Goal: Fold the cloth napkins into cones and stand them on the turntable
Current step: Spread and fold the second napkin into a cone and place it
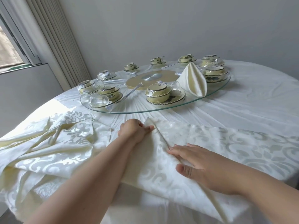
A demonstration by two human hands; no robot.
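Right hand: the right hand (203,165) is lying flat on the napkin (161,160), fingers straight, fingertips touching a raised crease; its grip is wide, holding nothing.
Left hand: the left hand (134,130) is reaching further out, its grip narrow, fingers curling and pinching the far end of the same crease.
Napkin in work: it is lying spread on the near edge of the worktop (250,101), cream with a pale scroll pattern, its near part hanging over the edge.
Spare cloths: a rumpled heap of napkins (53,143) is sitting just left of the forearms.
Turntable: the glass turntable (161,109) is standing beyond the hands, mid-worktop.
Finished cone: one folded cone (193,80) is standing upright on the turntable's right side.
Crockery: wrapped bowl sets (159,92) are ringing the turntable's rim.
Background: a window (9,44) is showing far left.
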